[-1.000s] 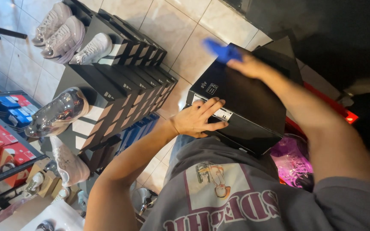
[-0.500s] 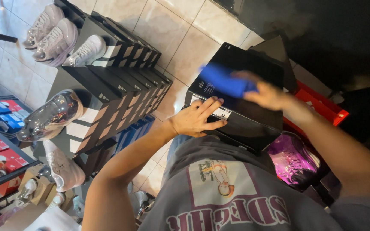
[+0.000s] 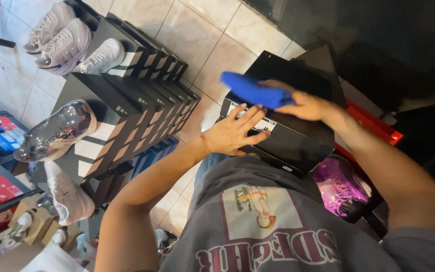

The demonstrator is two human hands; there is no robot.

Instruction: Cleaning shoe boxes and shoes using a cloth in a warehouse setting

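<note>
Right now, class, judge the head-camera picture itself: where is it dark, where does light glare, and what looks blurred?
Head view: the upper right corner falls into near-black shadow; the glossy silver shoe on the stacked boxes and the pale floor tiles catch bright reflections; the blue cloth under the right hand is slightly smeared; the left hand on the black box looks sharp.

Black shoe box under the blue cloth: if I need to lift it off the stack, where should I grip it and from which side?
Probably by its two short ends, coming from above. The black shoe box lies flat on other boxes, lid closed. The left hand already braces the labelled end nearest the person; the right hand presses the blue cloth on the lid. The far end is bare.
</note>
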